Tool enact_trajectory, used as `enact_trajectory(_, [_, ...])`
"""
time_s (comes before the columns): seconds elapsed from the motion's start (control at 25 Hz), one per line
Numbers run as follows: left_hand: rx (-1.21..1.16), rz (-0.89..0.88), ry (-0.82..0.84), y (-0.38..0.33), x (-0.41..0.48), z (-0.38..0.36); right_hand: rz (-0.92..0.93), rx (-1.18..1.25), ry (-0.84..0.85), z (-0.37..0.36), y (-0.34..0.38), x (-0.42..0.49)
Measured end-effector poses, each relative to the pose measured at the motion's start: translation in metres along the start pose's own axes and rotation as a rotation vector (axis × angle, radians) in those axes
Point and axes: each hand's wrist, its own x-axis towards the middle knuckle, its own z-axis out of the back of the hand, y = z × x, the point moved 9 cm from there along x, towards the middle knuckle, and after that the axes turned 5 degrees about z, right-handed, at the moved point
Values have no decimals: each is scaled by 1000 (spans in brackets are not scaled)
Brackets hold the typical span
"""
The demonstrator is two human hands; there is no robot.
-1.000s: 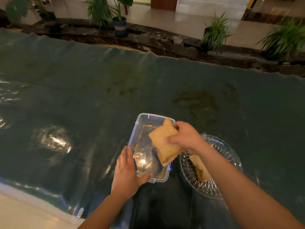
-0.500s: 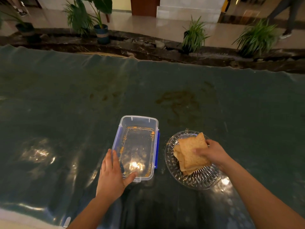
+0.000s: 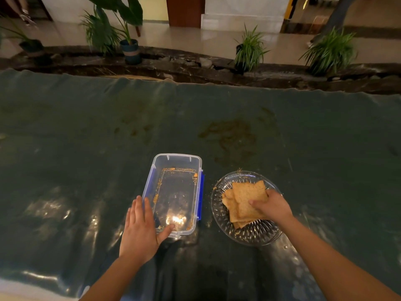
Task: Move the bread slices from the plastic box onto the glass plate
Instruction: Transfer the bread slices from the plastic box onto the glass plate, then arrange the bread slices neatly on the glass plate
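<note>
Lower centre of frame: left hand (image 3: 141,232) lies flat, fingers spread and loose, palm on the dark green cover (image 3: 86,148), thumb hooked over the near rim of the plastic box (image 3: 176,158); it grips nothing. Box is clear, rectangular, blue latches on both long sides, long axis running from near to far, tilted slightly right at the far end. Only orange-brown crumbs line its floor.

Lower right: right hand (image 3: 272,206), fingers curled down onto the top bread slice (image 3: 247,196), thumb side pressing it; whether the slice is pinched or only touched cannot be told. Bread slices are tan, roughly square, stacked and fanned on the cut-glass plate (image 3: 256,237), corners pointing to the upper right. Plate sits just beside the box, apart from it.

Top of frame: potted plants (image 3: 249,48) along a dark stone ledge.
</note>
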Motion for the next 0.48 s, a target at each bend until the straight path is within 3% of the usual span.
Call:
enact_trajectory(0.36, [18,10,30,4,8,8,-31,227,1,0,-13,-15])
enact_trajectory(0.48, [-64,-33,-46,-17,-6,26,-50,343,22,-3,-20,-19])
